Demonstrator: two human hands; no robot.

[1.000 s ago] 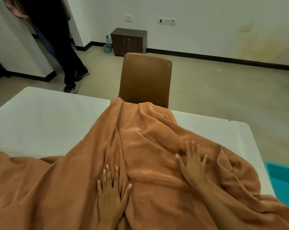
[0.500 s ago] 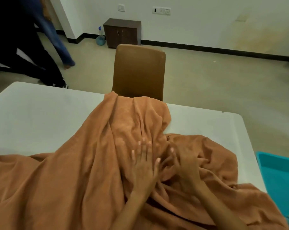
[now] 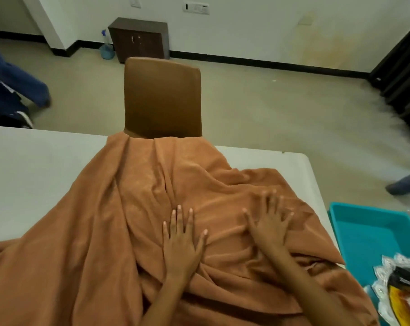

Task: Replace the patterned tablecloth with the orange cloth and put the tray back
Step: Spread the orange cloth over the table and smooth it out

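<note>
White table (image 3: pixel 34 184): fills the lower frame. Orange cloth (image 3: pixel 105 231): rumpled, draped across the table centre from 6 to 12 o'clock, leaving bare tabletop at 9 and 2 o'clock. Brown chair (image 3: pixel 163 97): at 12 o'clock behind the table. Teal tray (image 3: pixel 364 231): at 4 o'clock off the table's edge, holding packets (image 3: pixel 401 290). Left hand (image 3: pixel 183 243), right hand (image 3: pixel 268 222): fingers spread, pressing flat on the cloth.

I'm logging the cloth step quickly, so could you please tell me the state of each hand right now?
Left hand: open, fingers flat on the orange cloth.
Right hand: open, fingers spread, pressing the cloth.
</note>
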